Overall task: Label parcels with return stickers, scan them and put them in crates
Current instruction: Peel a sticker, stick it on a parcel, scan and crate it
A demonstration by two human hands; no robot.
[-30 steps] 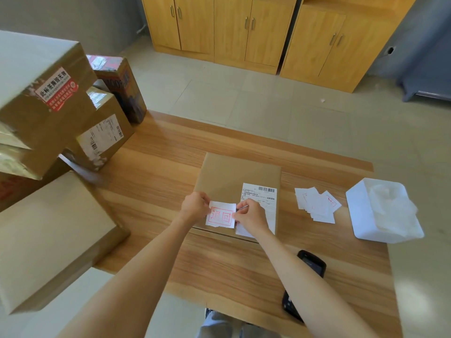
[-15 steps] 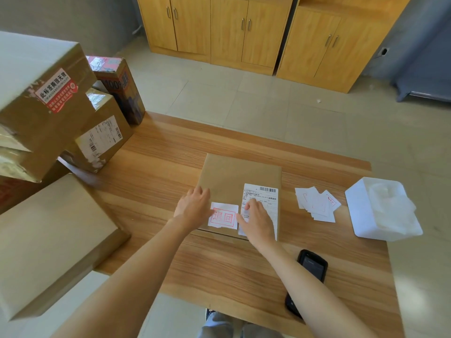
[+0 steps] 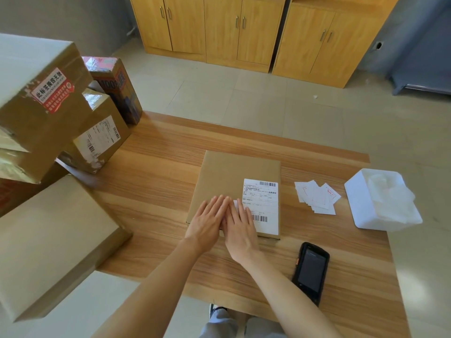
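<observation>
A flat brown parcel lies in the middle of the wooden table, with a white shipping label on its right side. My left hand and my right hand press flat, fingers straight and side by side, on the parcel's near edge. They cover the return sticker; only a white corner shows between the fingers. A black handheld scanner lies on the table to the right of my right forearm. Several loose return stickers lie to the right of the parcel.
A white tissue box stands at the right edge. Stacked cardboard boxes fill the left side, with a large flat box at the near left. Yellow wooden cabinets stand beyond the tiled floor.
Both hands held the sticker by its edges over the parcel a second ago. They have since laid it down and flattened over it, hiding its red print.
</observation>
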